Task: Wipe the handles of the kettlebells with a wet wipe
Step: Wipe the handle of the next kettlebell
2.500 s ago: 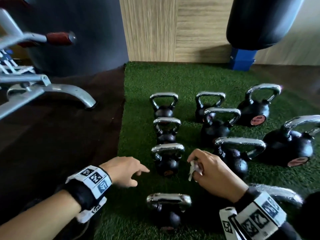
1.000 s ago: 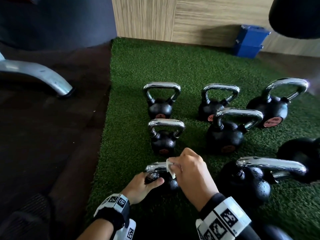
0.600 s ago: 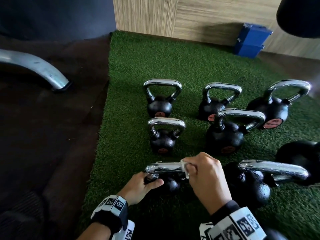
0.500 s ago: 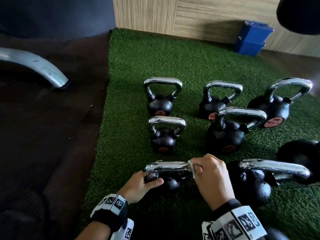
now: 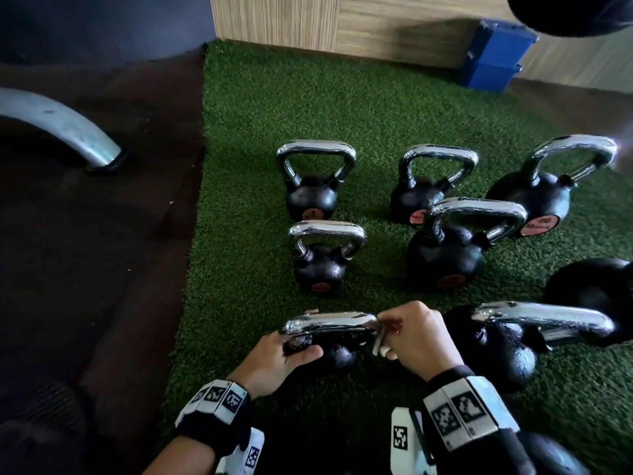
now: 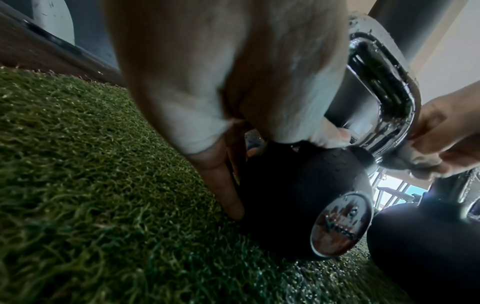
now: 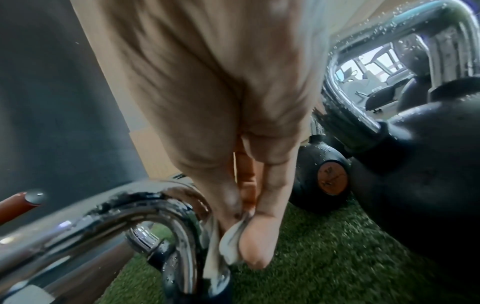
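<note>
Nearest me on the green turf stands a small black kettlebell with a chrome handle. My left hand grips it at the left foot of the handle, thumb and fingers curled against the black ball. My right hand pinches a white wet wipe against the handle's right bend. In the right wrist view the wipe is folded between thumb and fingers and wraps the chrome bend. The handle looks wet.
Several more chrome-handled kettlebells stand behind and to the right, the closest right beside my right hand, another just behind. A grey metal machine leg rests on the dark floor at left. A blue box stands by the wooden wall.
My right hand has slid the wipe rightwards along the handle, from near its middle to the right bend and down. My left hand has kept its grip on the kettlebell.
</note>
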